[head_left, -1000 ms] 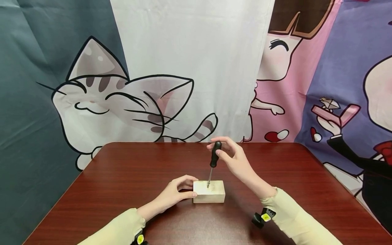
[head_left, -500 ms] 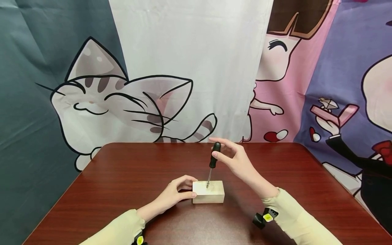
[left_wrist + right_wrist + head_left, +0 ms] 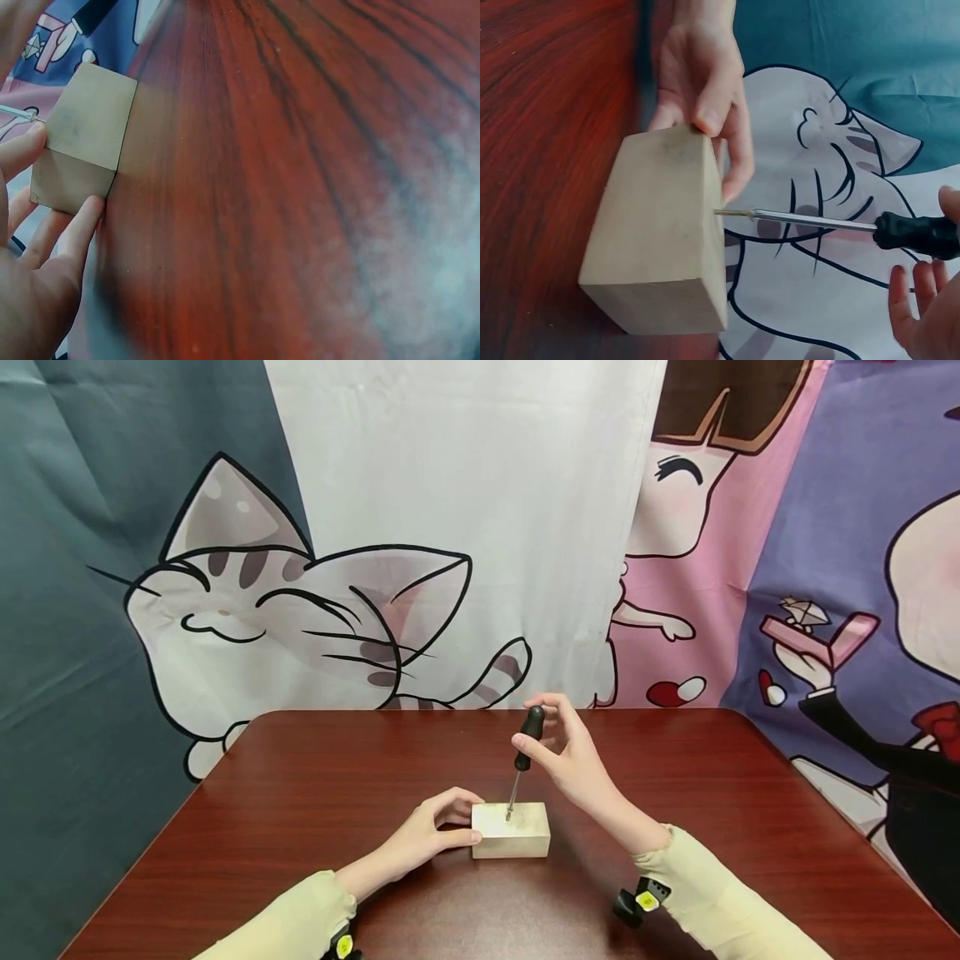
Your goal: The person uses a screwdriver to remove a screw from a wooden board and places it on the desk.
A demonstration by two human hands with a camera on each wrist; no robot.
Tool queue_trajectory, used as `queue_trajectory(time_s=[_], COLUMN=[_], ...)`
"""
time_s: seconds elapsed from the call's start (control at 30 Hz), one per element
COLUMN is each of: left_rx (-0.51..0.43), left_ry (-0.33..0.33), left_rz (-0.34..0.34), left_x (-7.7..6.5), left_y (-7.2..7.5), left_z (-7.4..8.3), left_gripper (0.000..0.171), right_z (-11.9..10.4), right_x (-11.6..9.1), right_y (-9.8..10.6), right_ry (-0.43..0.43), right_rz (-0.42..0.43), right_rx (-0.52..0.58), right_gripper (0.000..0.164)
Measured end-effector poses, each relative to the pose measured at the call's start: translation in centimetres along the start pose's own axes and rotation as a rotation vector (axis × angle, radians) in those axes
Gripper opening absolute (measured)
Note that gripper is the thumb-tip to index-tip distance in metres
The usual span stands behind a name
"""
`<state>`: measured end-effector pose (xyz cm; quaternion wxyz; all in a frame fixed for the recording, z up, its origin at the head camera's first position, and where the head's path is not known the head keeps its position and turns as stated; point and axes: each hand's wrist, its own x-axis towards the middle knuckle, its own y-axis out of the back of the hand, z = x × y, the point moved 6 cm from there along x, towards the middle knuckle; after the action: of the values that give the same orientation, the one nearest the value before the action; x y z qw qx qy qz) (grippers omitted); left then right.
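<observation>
A pale wooden block [image 3: 511, 847] lies on the table. My left hand [image 3: 427, 829] grips its left end, with the thumb on the near side and the fingers round the far side; the left wrist view shows this hand [image 3: 46, 281] against the block [image 3: 91, 116]. A brass-coloured screw [image 3: 733, 213] stands partly out of the block's top face. On its head sits the tip of a black-handled screwdriver [image 3: 523, 752], nearly upright with a slight lean to the right. My right hand [image 3: 573, 756] holds the handle [image 3: 915, 235] between thumb and fingers.
The reddish-brown wooden table [image 3: 337, 760] stretches out on both sides of the block. Behind its far edge hangs a cloth backdrop [image 3: 480, 460] printed with a cartoon cat and figures. Each wrist bears a small black camera [image 3: 633, 903].
My right fingers, straighter half a second ago, have curled in closer round the screwdriver handle, whose top has tipped slightly right. The right wrist has shifted a little left. Left hand and block stay put.
</observation>
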<state>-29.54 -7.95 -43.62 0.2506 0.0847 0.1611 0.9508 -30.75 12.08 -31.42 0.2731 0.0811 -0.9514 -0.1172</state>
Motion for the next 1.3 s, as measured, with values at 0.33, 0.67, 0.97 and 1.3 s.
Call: queue_trajectory(time_s=[0.33,0.67,0.97,1.3], left_rx=[-0.009,-0.006,0.004,0.015], left_ry=[0.006,0.001,-0.01,-0.017], left_rz=[-0.01,-0.002,0.003,0.011], left_x=[-0.08,0.04,0.14,0.17], left_y=[-0.01,0.09,0.04,0.05], left_z=[0.05,0.08,-0.27,-0.32], left_gripper=[0.039,0.039,0.039,0.038], right_z=[-0.08,-0.07,0.08,0.53], right_x=[-0.22,-0.2,-0.13,-0.03], right_y=[-0.07,0.28,-0.29,0.05], right_ry=[0.018,0.059,0.04,-0.002], right_rz=[0.021,-0.026,-0.025,0.043], right_rx=[0.039,0.008,0.107,0.069], right_gripper=[0.04,0.046,0.035,0.03])
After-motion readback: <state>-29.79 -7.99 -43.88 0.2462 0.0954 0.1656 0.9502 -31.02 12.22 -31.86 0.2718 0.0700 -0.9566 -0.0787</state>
